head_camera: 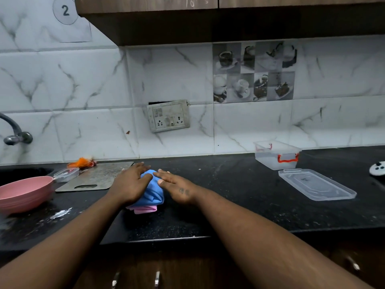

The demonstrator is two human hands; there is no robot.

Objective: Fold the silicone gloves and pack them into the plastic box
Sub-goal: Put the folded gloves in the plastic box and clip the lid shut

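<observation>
A folded blue silicone glove (153,192) lies on the black counter (229,195), stacked on a pink glove (143,209) whose edge sticks out at the near side. My left hand (131,182) rests flat on the left side of the blue glove. My right hand (175,182) lies flat against its right side, fingers pointing left. Both hands press on the bundle rather than grip it. The clear plastic box (276,155) with red latches stands open at the back right. Its clear lid (316,183) lies flat on the counter just in front of it.
A pink bowl (23,192) sits at the left by the sink. A grey cutting board (95,176) lies left of my hands, with a small clear container (66,174) and an orange item (82,162) behind it. A tap (14,136) juts from the left wall.
</observation>
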